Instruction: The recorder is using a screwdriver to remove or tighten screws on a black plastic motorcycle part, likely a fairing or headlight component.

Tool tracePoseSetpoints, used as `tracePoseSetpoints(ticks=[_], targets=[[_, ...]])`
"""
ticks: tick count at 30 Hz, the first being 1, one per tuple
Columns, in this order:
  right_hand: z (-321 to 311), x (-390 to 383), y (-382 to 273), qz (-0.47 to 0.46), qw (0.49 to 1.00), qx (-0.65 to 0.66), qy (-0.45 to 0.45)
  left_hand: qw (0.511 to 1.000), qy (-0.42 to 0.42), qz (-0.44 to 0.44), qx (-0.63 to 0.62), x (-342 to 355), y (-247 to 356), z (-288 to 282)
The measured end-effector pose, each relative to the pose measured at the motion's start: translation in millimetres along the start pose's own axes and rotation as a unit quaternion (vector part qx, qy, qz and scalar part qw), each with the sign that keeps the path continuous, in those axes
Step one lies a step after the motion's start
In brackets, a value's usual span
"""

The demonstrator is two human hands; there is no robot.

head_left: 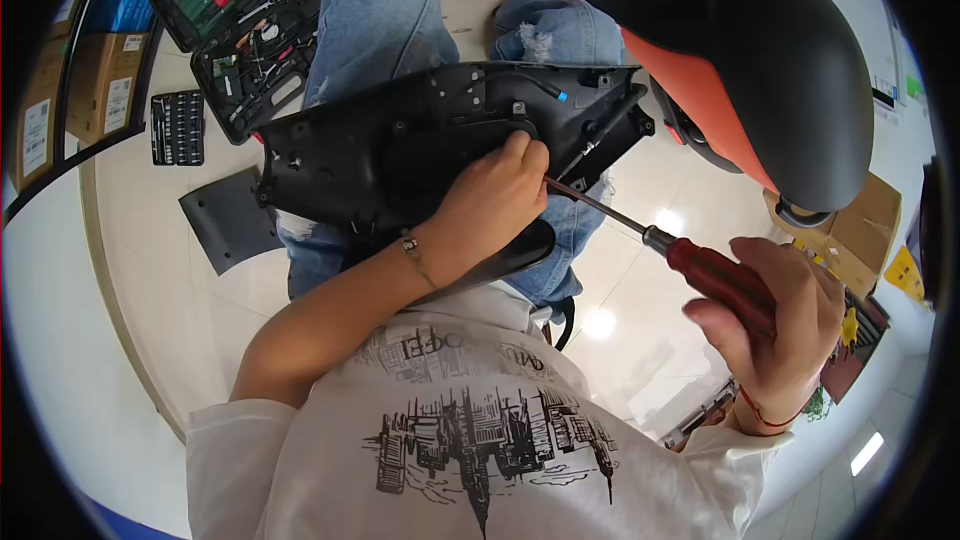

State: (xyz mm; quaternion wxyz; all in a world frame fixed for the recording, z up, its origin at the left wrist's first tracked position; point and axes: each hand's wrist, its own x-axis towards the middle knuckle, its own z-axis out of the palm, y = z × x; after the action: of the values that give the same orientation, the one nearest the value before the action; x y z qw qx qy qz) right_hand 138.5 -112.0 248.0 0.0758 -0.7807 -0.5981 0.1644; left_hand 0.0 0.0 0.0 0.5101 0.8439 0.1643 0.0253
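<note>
A long black plastic shell (335, 155) lies across my lap with its hollow, ribbed inside facing up. My right hand (790, 315) grips the red handle of a screwdriver (700, 270), whose metal shaft slants left and away into the shell. Over the shell's middle, my left hand (495, 195) is closed, fingers curled down beside the shaft's far end. Whatever it pinches is hidden, and so is the screwdriver's tip. A thin cable with a blue end (562, 96) and a slim metal-ended rod (590, 147) sit in the shell's right part.
An open tool case (265, 70) and a small black bit set (178, 128) lie on the floor at far left. A flat dark panel (228, 220) is beside my leg. The black and orange seat (790, 70) of a vehicle juts in at far right, near a cardboard box (835, 240).
</note>
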Motion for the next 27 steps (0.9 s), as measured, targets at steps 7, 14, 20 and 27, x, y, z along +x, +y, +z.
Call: tracePoseSetpoints(ticks=[7, 14, 20, 27], targets=[[1, -3, 1, -0.017, 0.998, 0.058, 0.008, 1.000, -0.004, 0.000, -0.013, -3, 0, -1], [-8, 0, -5, -0.011, 0.999, -0.040, -0.004, 0.999, 0.007, 0.027, -0.028, -4, -5, 0], [5, -2, 0, -0.040, 0.994, 0.022, 0.102, 0.998, 0.020, 0.051, -0.014, -3, -5, 1], [-2, -16, 5, -0.035, 0.991, 0.038, 0.124, 0.999, 0.009, 0.048, 0.001, -11, 1, -13]])
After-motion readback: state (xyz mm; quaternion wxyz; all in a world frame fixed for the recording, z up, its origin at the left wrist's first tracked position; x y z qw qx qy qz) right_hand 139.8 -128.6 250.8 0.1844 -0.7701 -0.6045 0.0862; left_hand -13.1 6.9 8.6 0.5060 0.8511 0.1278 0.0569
